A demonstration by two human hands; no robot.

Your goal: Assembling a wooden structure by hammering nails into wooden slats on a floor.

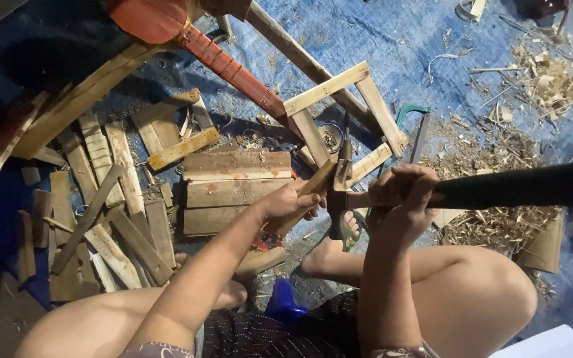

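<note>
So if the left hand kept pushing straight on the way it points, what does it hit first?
Probably the hammer head: the left hand, gripping a wood strip, points up and right toward it. Beyond lies the wooden frame. Depth is unclear from overhead.

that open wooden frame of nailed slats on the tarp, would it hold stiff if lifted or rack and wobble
The wooden frame probably feels light, since it is thin slats around an open middle. It may rack a little: only corner joints show, with no diagonal brace. Flat-sided, it should slide on the blue tarp rather than roll.
</note>
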